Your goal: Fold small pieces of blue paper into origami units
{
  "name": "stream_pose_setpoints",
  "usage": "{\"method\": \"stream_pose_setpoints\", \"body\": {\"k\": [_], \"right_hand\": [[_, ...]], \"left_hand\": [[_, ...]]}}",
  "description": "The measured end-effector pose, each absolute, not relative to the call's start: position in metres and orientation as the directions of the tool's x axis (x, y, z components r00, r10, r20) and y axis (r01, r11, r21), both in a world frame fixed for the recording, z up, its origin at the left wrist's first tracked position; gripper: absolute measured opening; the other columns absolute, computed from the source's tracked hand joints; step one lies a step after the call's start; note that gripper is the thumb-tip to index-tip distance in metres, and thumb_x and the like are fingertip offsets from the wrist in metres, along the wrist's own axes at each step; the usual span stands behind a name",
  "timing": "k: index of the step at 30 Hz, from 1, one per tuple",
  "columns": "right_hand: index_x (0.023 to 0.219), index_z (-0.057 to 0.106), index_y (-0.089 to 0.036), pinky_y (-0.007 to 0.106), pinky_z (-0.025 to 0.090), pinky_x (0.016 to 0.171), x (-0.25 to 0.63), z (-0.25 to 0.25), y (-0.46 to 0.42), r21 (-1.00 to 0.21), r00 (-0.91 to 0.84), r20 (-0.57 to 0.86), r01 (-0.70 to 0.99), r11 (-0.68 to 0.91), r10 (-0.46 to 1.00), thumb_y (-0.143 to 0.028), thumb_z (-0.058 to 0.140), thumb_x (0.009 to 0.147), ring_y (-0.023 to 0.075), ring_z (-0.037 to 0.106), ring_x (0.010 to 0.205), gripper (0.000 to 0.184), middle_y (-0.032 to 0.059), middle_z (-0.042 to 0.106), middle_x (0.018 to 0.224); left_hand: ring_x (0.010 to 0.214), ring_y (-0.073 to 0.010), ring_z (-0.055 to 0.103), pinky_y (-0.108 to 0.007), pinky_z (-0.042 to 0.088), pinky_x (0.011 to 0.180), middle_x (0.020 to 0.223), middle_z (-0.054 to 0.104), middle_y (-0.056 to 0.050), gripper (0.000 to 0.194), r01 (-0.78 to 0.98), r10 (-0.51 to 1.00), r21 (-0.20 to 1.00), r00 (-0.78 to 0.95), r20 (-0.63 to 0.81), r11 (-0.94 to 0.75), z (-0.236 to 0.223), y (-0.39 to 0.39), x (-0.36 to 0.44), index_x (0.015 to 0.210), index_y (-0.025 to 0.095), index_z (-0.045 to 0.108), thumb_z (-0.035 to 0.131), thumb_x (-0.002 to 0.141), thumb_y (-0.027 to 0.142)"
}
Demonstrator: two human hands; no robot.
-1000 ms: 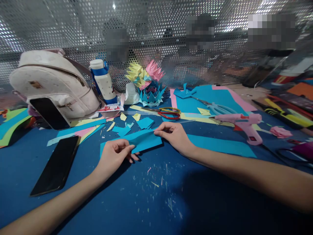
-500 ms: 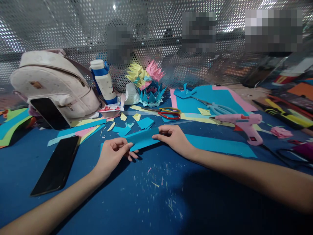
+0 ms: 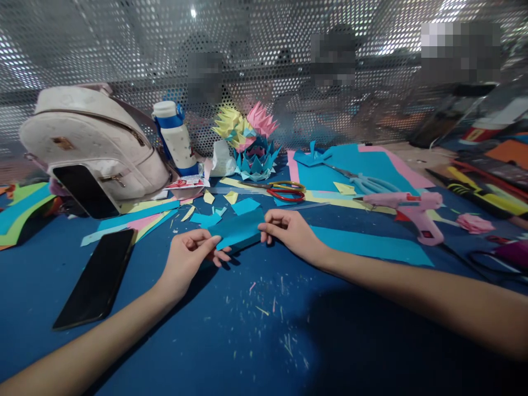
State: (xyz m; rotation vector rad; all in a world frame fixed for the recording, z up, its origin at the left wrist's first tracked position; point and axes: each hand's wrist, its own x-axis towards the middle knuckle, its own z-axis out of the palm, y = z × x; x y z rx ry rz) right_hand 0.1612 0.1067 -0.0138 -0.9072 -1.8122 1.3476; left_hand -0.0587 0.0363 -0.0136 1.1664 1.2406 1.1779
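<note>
A folded piece of blue paper [image 3: 239, 230] is held between my two hands, tilted up just above the blue tabletop [image 3: 173, 341]. My left hand [image 3: 193, 250] pinches its left end with thumb and fingers. At the right end, my right hand [image 3: 284, 228] grips it between thumb and fingertips. A long blue paper strip [image 3: 371, 245] lies flat to the right, partly under my right forearm. Just behind the held paper are small blue cut pieces [image 3: 206, 219] and red-and-yellow-handled scissors [image 3: 284, 191].
Paper flowers [image 3: 256, 154] stand at the back. A pink glue gun [image 3: 416, 206] lies on the right, near blue-handled scissors [image 3: 367, 180]. On the left are a phone [image 3: 97, 280], a backpack [image 3: 94, 137] with another phone leaning on it, and a bottle [image 3: 175, 140]. Paper scraps are scattered about.
The held paper has been folded over into a shorter piece and raised, tilting more upright. My right hand has shifted its grip along its right end; my left hand barely moved.
</note>
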Motion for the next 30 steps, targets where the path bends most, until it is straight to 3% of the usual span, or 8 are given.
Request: {"method": "stream_pose_setpoints", "body": {"k": [7,12,15,17,20,25,30], "right_hand": [[0.059,0.049,-0.017,0.022,0.037,0.048,0.163,-0.014,0.104,-0.940,-0.521,0.142,0.195,0.279,0.842,-0.038,0.053,0.090,0.0070,0.047,0.044,0.038,-0.0053,0.045,0.046],[0.069,0.057,-0.016,0.024,0.046,0.061,0.162,-0.012,0.104,-0.933,-0.552,0.198,0.147,0.328,0.810,-0.036,0.051,0.091,0.0102,0.057,0.060,0.030,0.0004,0.061,0.063],[0.076,0.061,-0.016,0.023,0.047,0.053,0.161,-0.014,0.105,-0.950,-0.528,0.151,0.157,0.270,0.836,-0.038,0.067,0.078,0.0110,0.058,0.061,0.023,0.0003,0.062,0.072],[0.074,0.062,-0.017,0.021,0.044,0.043,0.161,-0.016,0.104,-0.963,-0.494,0.085,0.182,0.199,0.865,-0.040,0.071,0.073,0.0103,0.056,0.051,0.025,-0.0018,0.059,0.063],[0.067,0.058,-0.016,0.020,0.038,0.036,0.161,-0.016,0.103,-0.974,-0.474,0.012,0.195,0.118,0.881,-0.044,0.061,0.081,0.0089,0.051,0.036,0.032,-0.0042,0.052,0.045],[0.065,0.054,-0.017,0.018,0.036,0.036,0.161,-0.014,0.100,-0.984,-0.467,0.038,0.136,0.114,0.884,-0.050,0.049,0.089,0.0084,0.050,0.033,0.041,-0.0036,0.053,0.040],[0.053,0.040,-0.019,0.017,0.031,0.035,0.162,-0.016,0.101,-0.977,-0.434,0.073,0.148,0.151,0.898,-0.053,0.047,0.089,0.0064,0.045,0.031,0.050,-0.0054,0.045,0.035]], "left_hand": [[0.050,-0.0127,0.064,-0.021,0.052,0.050,0.057,0.071,-0.006,0.024,-0.013,0.998,0.999,-0.030,-0.051,0.051,-0.017,0.038,-0.061,0.062,0.014,0.058,0.067,0.081,0.025],[0.046,-0.0137,0.064,-0.023,0.054,0.048,0.058,0.071,-0.007,0.023,0.061,0.999,0.997,0.012,-0.039,0.039,-0.011,0.034,-0.055,0.060,0.015,0.058,0.066,0.080,0.025],[0.047,-0.0158,0.066,-0.024,0.055,0.048,0.052,0.069,-0.006,0.023,0.112,0.996,0.993,0.074,-0.053,0.045,-0.007,0.032,-0.050,0.059,0.016,0.057,0.065,0.079,0.025],[0.046,-0.0159,0.065,-0.024,0.055,0.047,0.051,0.068,-0.006,0.024,0.138,0.992,0.989,0.104,-0.066,0.051,-0.005,0.031,-0.048,0.058,0.016,0.057,0.064,0.078,0.025],[0.043,-0.0143,0.064,-0.023,0.054,0.046,0.054,0.070,-0.008,0.024,0.150,0.992,0.987,0.107,-0.072,0.055,-0.004,0.032,-0.047,0.057,0.016,0.057,0.064,0.078,0.026],[0.045,-0.0139,0.064,-0.022,0.054,0.047,0.055,0.071,-0.008,0.025,0.143,0.992,0.988,0.100,-0.070,0.055,-0.005,0.033,-0.047,0.058,0.016,0.057,0.064,0.079,0.027],[0.044,-0.0136,0.064,-0.023,0.054,0.047,0.056,0.071,-0.008,0.026,0.129,0.991,0.990,0.112,-0.072,0.057,-0.006,0.033,-0.047,0.057,0.016,0.056,0.064,0.079,0.028]]}}
